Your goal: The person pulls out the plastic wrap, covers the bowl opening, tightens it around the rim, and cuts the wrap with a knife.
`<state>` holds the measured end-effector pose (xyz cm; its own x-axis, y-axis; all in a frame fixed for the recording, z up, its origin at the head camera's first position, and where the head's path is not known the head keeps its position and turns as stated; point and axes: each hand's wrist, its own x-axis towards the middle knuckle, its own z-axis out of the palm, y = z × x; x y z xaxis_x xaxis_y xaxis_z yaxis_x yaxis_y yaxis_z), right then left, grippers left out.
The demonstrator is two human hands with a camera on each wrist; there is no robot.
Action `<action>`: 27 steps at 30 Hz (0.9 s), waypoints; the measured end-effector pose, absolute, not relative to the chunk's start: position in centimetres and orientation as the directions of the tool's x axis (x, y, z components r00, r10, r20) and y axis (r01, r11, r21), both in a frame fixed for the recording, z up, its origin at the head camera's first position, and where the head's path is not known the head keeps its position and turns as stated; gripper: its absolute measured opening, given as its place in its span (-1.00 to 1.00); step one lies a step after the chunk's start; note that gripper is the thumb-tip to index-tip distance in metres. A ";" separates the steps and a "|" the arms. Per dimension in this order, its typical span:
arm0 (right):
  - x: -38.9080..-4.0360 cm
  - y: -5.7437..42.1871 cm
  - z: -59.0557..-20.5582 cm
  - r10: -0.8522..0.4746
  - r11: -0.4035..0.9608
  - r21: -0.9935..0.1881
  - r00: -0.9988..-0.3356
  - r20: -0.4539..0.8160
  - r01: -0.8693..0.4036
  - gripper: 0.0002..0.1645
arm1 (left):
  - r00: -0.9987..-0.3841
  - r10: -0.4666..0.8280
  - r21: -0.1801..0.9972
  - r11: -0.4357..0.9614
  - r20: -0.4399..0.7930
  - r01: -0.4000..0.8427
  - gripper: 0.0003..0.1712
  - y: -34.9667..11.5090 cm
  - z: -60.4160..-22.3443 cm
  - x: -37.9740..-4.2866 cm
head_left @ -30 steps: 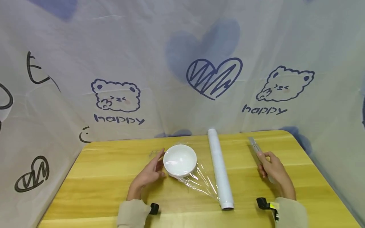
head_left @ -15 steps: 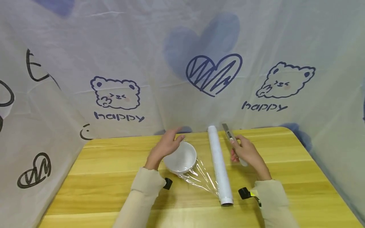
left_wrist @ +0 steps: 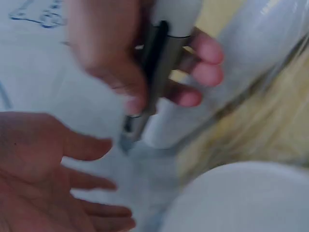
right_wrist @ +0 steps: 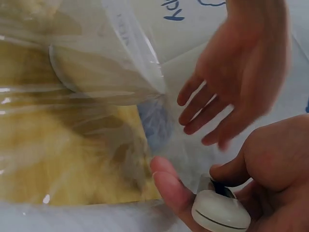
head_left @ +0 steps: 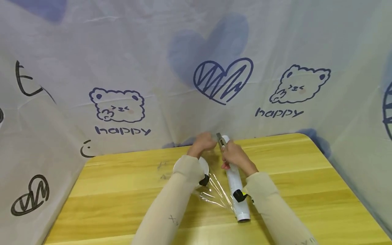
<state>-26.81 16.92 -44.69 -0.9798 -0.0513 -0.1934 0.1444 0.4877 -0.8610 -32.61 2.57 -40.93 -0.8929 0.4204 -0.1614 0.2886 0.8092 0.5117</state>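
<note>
My right hand (head_left: 235, 156) grips a grey utility knife (head_left: 221, 141), its blade end pointing away from me, over the far part of a white roll of cling film (head_left: 235, 183). Close by on the left hangs my left hand (head_left: 204, 142), beyond the bowl near the table's far edge. Its fingers are spread and hold nothing in the left wrist view. A white bowl (left_wrist: 246, 203) stands left of the roll, partly hidden by my left sleeve in the head view. From the roll, clear cling film (head_left: 215, 194) stretches over to the bowl.
The yellow wooden table (head_left: 122, 190) ends just past the hands. Behind it hangs a pale cloth backdrop (head_left: 171, 112) with drawn bears and hearts. Dark wrist cameras (head_left: 239, 195) sit on both sleeves, close above the film and roll.
My left hand has gone from beside the bowl, over it, to its far right side. The right hand has carried the utility knife leftward to the roll's far end.
</note>
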 end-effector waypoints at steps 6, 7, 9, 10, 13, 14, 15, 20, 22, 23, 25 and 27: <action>-27.1 16.9 -44.9 -0.032 0.535 -0.831 -0.980 -0.199 0.151 -0.79 | -0.947 0.278 0.588 0.797 -0.162 0.134 -0.94 4.3 -43.8 -34.3; -27.1 16.9 -44.9 -0.035 0.536 -0.830 -0.979 -0.203 0.153 -0.79 | -0.952 0.254 0.591 0.799 -0.168 0.109 -0.92 4.3 -44.2 -34.4; -27.2 17.1 -44.9 -0.044 0.535 -0.830 -0.976 -0.215 0.159 -0.79 | -0.963 0.197 0.590 0.806 -0.182 0.053 -0.71 4.2 -44.9 -34.7; -27.2 17.1 -44.9 -0.046 0.532 -0.831 -0.974 -0.222 0.164 -0.79 | -0.968 0.179 0.586 0.809 -0.179 0.041 -0.66 4.2 -45.2 -34.9; -27.4 17.3 -44.8 -0.041 0.517 -0.837 -0.972 -0.233 0.178 -0.83 | -0.973 0.167 0.604 0.796 -0.157 0.039 -0.85 4.1 -46.1 -35.5; -27.4 17.3 -44.8 -0.037 0.520 -0.835 -0.972 -0.232 0.179 -0.83 | -0.974 0.172 0.615 0.788 -0.148 0.045 -0.88 4.0 -46.4 -35.7; -27.4 17.4 -44.8 -0.030 0.522 -0.833 -0.972 -0.231 0.182 -0.84 | -0.974 0.182 0.632 0.773 -0.135 0.057 -0.79 4.0 -46.7 -35.9; -27.4 17.3 -44.8 -0.025 0.534 -0.825 -0.972 -0.232 0.183 -0.76 | -0.950 0.234 0.817 0.575 -0.205 -0.035 -0.63 3.6 -47.2 -36.4; -27.4 17.2 -44.8 -0.033 0.543 -0.821 -0.973 -0.230 0.176 -0.68 | -0.915 0.261 0.880 0.443 -0.308 -0.169 -0.69 3.5 -47.2 -36.5; -27.4 17.2 -44.8 -0.037 0.550 -0.818 -0.973 -0.227 0.170 -0.62 | -0.893 0.271 0.893 0.377 -0.359 -0.245 -0.72 3.4 -47.2 -36.5; -27.4 17.2 -44.8 -0.040 0.564 -0.811 -0.975 -0.217 0.158 -0.57 | -0.854 0.289 0.891 0.283 -0.432 -0.355 -0.76 3.4 -47.2 -36.5; -27.4 17.2 -44.8 -0.044 0.568 -0.809 -0.976 -0.215 0.152 -0.52 | -0.831 0.302 0.880 0.247 -0.467 -0.405 -0.77 3.4 -47.3 -36.6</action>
